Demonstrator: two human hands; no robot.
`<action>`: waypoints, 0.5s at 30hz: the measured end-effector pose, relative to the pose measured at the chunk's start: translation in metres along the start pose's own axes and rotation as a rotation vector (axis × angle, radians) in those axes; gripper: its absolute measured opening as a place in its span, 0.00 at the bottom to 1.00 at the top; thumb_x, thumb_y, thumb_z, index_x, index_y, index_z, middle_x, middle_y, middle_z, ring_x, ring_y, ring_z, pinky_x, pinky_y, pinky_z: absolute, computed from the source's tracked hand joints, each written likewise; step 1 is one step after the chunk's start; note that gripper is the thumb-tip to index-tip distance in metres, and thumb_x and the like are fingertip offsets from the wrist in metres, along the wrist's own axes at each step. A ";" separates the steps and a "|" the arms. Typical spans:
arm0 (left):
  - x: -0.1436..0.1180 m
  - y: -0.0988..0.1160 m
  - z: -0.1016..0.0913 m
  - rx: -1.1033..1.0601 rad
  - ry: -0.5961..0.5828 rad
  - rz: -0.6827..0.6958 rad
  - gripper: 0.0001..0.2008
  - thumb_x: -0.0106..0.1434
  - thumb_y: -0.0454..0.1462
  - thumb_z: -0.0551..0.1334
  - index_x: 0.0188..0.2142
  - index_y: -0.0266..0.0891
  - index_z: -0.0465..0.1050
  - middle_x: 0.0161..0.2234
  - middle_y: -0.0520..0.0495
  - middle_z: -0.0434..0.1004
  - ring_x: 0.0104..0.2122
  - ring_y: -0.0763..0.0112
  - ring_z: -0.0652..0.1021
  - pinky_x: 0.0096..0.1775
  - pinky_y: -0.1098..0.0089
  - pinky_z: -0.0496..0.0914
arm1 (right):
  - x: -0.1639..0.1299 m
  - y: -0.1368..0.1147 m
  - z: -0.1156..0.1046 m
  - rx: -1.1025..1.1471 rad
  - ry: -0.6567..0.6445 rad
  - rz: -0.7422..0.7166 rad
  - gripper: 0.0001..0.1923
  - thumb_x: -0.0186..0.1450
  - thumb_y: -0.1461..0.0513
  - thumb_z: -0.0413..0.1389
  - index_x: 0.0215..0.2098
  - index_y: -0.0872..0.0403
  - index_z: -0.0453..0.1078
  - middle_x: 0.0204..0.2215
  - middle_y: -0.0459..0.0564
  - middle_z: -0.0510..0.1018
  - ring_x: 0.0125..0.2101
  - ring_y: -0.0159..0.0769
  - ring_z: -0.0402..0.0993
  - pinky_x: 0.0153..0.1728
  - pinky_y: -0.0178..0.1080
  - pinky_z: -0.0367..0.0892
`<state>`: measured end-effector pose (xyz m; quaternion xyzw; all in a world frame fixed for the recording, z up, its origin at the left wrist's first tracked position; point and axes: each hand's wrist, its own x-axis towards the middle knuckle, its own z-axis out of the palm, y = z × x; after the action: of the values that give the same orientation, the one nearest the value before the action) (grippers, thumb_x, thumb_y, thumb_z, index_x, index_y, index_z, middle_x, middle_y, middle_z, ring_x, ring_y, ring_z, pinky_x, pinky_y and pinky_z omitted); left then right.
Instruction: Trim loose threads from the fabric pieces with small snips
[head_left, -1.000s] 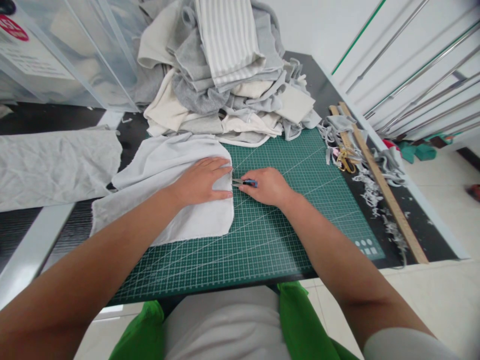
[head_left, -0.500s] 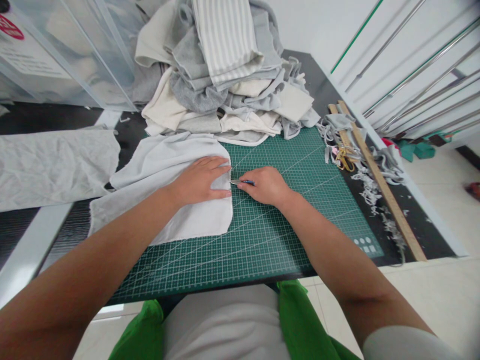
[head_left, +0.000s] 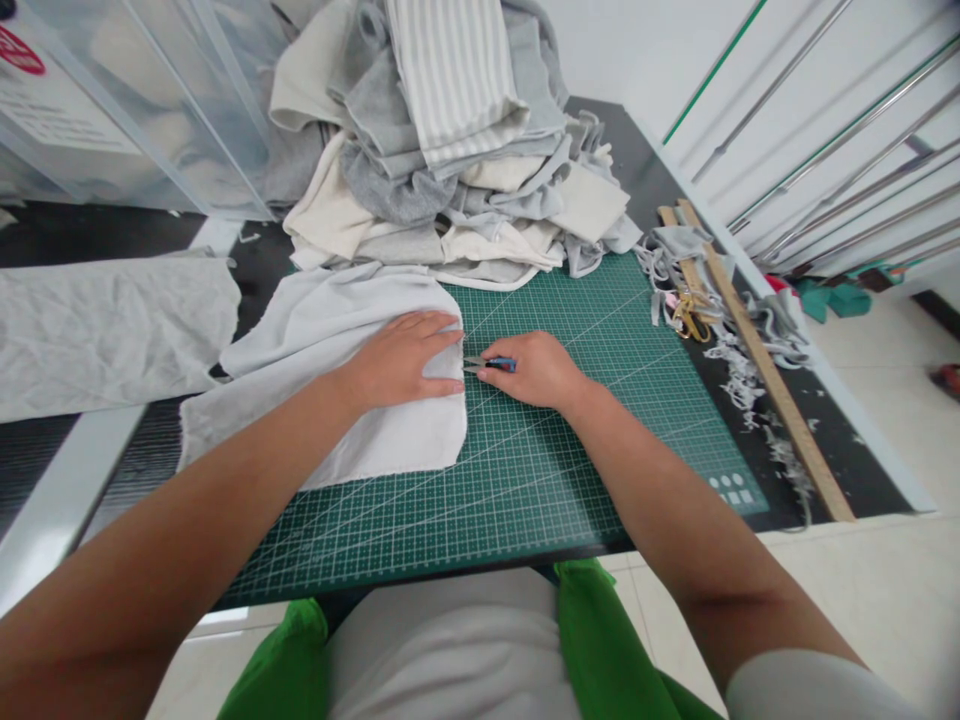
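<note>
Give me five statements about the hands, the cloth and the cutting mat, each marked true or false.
1. The left hand lies flat on the pale cloth. True.
2. The right hand holds a small blue-handled snipper at the cloth's edge. True.
3. The cutting mat is red. False: it is green with a white grid.
4. The wooden ruler lies under the left hand. False: it lies right of the mat, untouched.
5. A pile of folded fabric sits beyond the mat. True.

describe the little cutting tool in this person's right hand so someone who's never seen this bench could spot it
Start at the green cutting mat. At the right edge of the pale grey cloth, the right hand pinches small snips. Blue handle, short metal blades; the gold scissors lie far right.
</note>
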<state>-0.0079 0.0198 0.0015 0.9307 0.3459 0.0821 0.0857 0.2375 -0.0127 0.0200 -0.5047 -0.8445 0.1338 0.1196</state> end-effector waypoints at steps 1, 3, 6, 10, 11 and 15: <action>0.000 0.000 0.000 -0.005 0.001 0.000 0.38 0.65 0.58 0.60 0.66 0.37 0.64 0.69 0.37 0.59 0.68 0.52 0.61 0.69 0.54 0.54 | 0.000 0.001 0.000 0.009 0.000 -0.005 0.14 0.66 0.51 0.60 0.43 0.50 0.81 0.34 0.45 0.85 0.35 0.38 0.79 0.37 0.38 0.65; 0.000 0.000 -0.001 -0.012 0.002 0.002 0.39 0.65 0.58 0.60 0.66 0.36 0.64 0.69 0.37 0.59 0.68 0.52 0.61 0.68 0.53 0.54 | 0.000 0.001 0.000 0.023 -0.001 -0.014 0.14 0.66 0.52 0.60 0.43 0.50 0.81 0.35 0.46 0.85 0.35 0.38 0.80 0.38 0.38 0.65; 0.000 0.000 -0.001 -0.017 -0.002 0.002 0.38 0.65 0.58 0.60 0.66 0.37 0.64 0.69 0.37 0.60 0.68 0.52 0.62 0.68 0.53 0.55 | 0.000 0.003 0.000 0.032 -0.011 -0.020 0.14 0.67 0.52 0.59 0.44 0.49 0.81 0.35 0.46 0.85 0.36 0.38 0.80 0.38 0.38 0.65; 0.000 0.000 -0.001 -0.016 -0.002 -0.005 0.38 0.65 0.58 0.60 0.66 0.38 0.63 0.69 0.38 0.59 0.68 0.53 0.61 0.69 0.54 0.54 | -0.001 0.004 -0.002 0.041 -0.032 -0.036 0.13 0.67 0.52 0.60 0.44 0.49 0.81 0.37 0.46 0.86 0.38 0.38 0.80 0.39 0.38 0.66; 0.000 0.000 -0.001 -0.014 -0.002 -0.005 0.38 0.65 0.58 0.60 0.66 0.38 0.63 0.69 0.38 0.59 0.68 0.53 0.61 0.69 0.54 0.53 | 0.000 0.005 -0.003 0.046 -0.039 -0.041 0.13 0.66 0.53 0.60 0.44 0.49 0.81 0.37 0.47 0.86 0.38 0.38 0.80 0.39 0.38 0.66; 0.000 0.000 -0.001 -0.008 -0.005 0.003 0.39 0.65 0.58 0.60 0.66 0.36 0.64 0.69 0.37 0.59 0.68 0.51 0.61 0.69 0.54 0.54 | 0.000 0.006 -0.004 0.049 -0.049 -0.047 0.13 0.66 0.53 0.61 0.42 0.50 0.81 0.35 0.47 0.86 0.36 0.38 0.80 0.38 0.37 0.66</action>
<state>-0.0081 0.0200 0.0023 0.9311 0.3438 0.0816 0.0903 0.2438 -0.0100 0.0218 -0.4783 -0.8552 0.1637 0.1142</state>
